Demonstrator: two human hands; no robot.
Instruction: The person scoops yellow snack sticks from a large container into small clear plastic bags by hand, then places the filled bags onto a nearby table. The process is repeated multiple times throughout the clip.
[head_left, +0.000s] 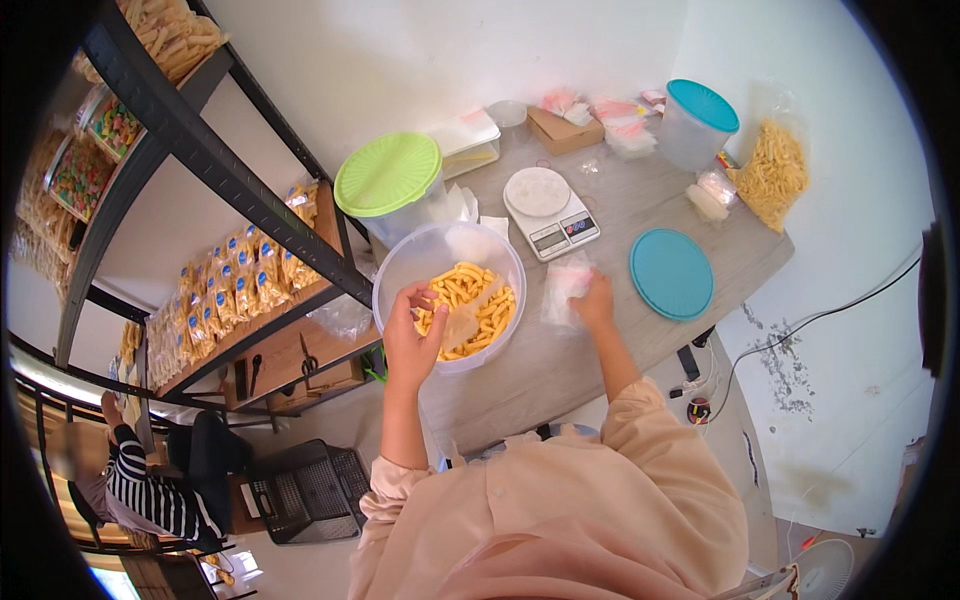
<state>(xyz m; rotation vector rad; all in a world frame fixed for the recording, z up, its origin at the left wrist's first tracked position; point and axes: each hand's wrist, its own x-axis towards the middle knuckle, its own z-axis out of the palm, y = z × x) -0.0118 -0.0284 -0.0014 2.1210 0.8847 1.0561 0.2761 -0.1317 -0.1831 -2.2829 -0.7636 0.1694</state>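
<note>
My left hand (411, 334) is raised over the near left rim of a round translucent plastic tub (517, 300), its fingers curled; whether it holds anything cannot be told. Inside the tub lie yellow stick snacks (469, 281) and a pale translucent scoop (463, 322). To the right, my right hand (592, 300) touches a stack of clear plastic bags (561, 300) on the table, fingertips at its right edge. Just beyond the bags stands a white digital kitchen scale (551, 214). A round teal lid (671, 274) lies flat to the right of my right hand.
A green-lidded tub (388, 176), a cardboard box (564, 132), a teal-lidded container (699, 124) and a large snack bag (776, 172) stand along the table's back. A metal rack (225, 157) with packed snacks is at left. Another person (150, 487) sits lower left, near a black basket (307, 491).
</note>
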